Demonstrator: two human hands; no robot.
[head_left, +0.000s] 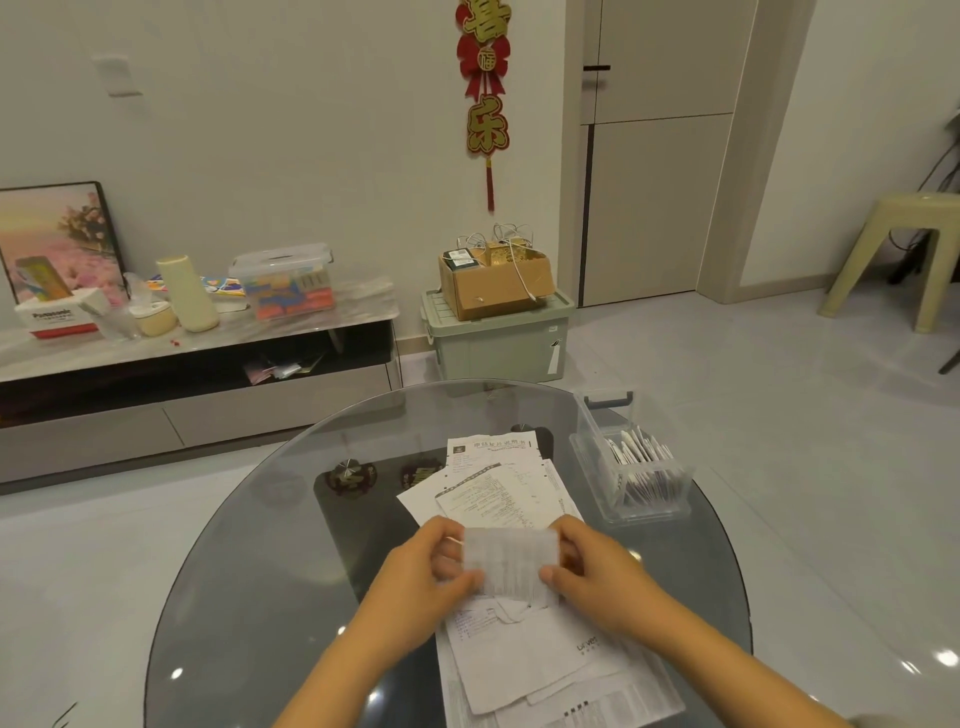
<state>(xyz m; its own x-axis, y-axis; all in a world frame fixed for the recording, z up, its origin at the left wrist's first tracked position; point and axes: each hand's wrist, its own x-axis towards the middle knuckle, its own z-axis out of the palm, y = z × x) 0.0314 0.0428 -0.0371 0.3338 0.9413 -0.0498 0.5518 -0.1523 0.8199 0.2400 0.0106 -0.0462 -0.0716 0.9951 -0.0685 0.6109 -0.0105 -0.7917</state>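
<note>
A small white printed slip (511, 564) is held up over the round glass table (249, 545), blurred by motion. My left hand (428, 569) pinches its left edge between thumb and fingers. My right hand (589, 569) pinches its right edge the same way. Under my hands lies a loose pile of white printed papers (524, 660), reaching the table's near edge. A second stack of printed sheets (496, 480) lies farther back on the table, just beyond the slip.
A clear plastic bin (631, 467) with several white packets stands at the table's right. Behind are a low TV cabinet (197, 374) with boxes and a vase, a green storage crate (498, 338) topped by a cardboard box, and a beige plastic stool (898, 254).
</note>
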